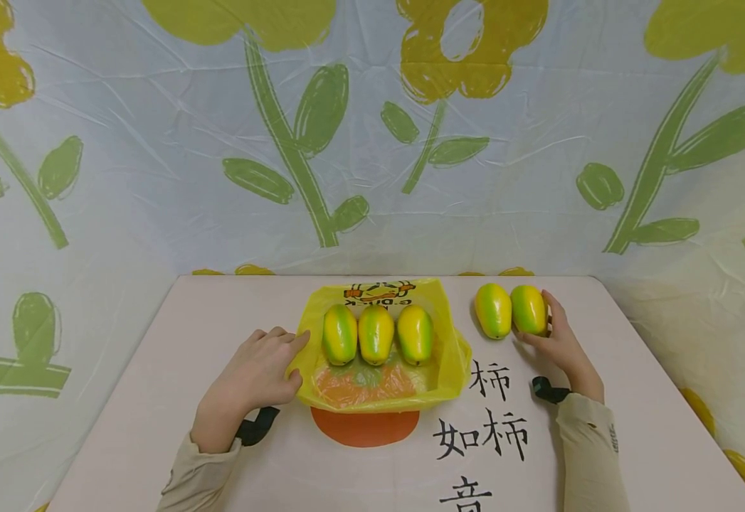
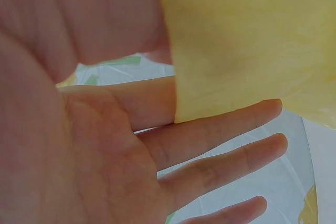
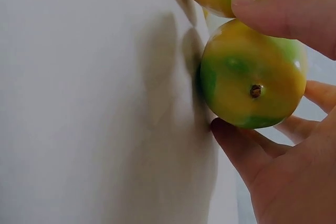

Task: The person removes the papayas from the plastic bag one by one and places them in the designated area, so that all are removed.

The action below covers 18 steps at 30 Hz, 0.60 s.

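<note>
A yellow plastic bag (image 1: pixel 447 373) lies spread open on the table, with three glossy yellow-green papayas (image 1: pixel 376 334) side by side in it. At the bag's left edge, my left hand (image 1: pixel 263 370) touches the plastic with thumb and index finger. In the left wrist view the bag (image 2: pixel 236 40) covers the tips of both, and the other fingers stay straight. Over at the far right, my right hand (image 1: pixel 558 341) grips a papaya (image 1: pixel 529 310) between thumb and fingers. A matching papaya (image 1: pixel 493 311) lies directly left of it. The right wrist view shows the held papaya's (image 3: pixel 252 74) brown stem end.
The pale table (image 1: pixel 231 476) has black written characters (image 1: pixel 481 434) and an orange-red printed shape (image 1: pixel 366 428) in front of the bag. A white cloth backdrop (image 1: pixel 186 121) with yellow flowers and green leaves hangs behind and at both sides.
</note>
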Motion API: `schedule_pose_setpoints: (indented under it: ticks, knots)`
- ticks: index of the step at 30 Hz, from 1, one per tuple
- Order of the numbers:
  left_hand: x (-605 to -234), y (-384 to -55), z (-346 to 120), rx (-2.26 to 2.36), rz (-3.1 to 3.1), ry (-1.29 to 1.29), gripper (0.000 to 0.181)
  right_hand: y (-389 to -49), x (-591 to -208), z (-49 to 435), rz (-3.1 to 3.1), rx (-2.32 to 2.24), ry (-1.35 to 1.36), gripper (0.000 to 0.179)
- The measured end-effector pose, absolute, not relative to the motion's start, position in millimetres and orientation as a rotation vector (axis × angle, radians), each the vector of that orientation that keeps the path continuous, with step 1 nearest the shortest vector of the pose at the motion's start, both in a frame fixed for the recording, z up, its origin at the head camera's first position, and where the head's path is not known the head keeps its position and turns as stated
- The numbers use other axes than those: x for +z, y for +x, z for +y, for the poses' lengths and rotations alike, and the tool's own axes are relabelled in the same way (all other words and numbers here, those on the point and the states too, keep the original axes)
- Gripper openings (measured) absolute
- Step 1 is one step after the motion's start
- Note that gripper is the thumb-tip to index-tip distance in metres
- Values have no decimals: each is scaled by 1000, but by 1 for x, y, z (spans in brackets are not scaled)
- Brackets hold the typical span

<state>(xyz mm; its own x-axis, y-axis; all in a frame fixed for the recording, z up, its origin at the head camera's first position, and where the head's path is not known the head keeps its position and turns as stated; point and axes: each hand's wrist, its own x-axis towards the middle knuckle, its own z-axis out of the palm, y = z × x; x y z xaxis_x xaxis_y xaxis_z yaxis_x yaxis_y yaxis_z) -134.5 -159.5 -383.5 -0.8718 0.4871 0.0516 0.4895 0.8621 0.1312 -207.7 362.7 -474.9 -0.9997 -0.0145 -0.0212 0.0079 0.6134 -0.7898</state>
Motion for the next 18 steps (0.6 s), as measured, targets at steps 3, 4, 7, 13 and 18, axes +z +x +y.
schedule_pose_setpoints:
  ticks: [3, 4, 7, 13, 18]
  knots:
    - [-384, -134, -159, -213, -3013, -792, 54, -207, -473, 363, 2797, -1381, -5, 111]
    - [-384, -134, -159, -212, -3012, -793, 54, -207, -472, 364, 2796, -1394, -6, 112]
    - [-384, -134, -159, -208, -3007, -796, 54, -205, -467, 366, 2804, -1455, -62, 111]
    - [-384, -134, -159, -212, -3002, -795, 53, -202, -454, 369, 2848, -1518, -191, 103]
    - [-383, -134, -159, -218, -3007, -793, 53, -199, -441, 364, 2845, -1546, -219, 101]
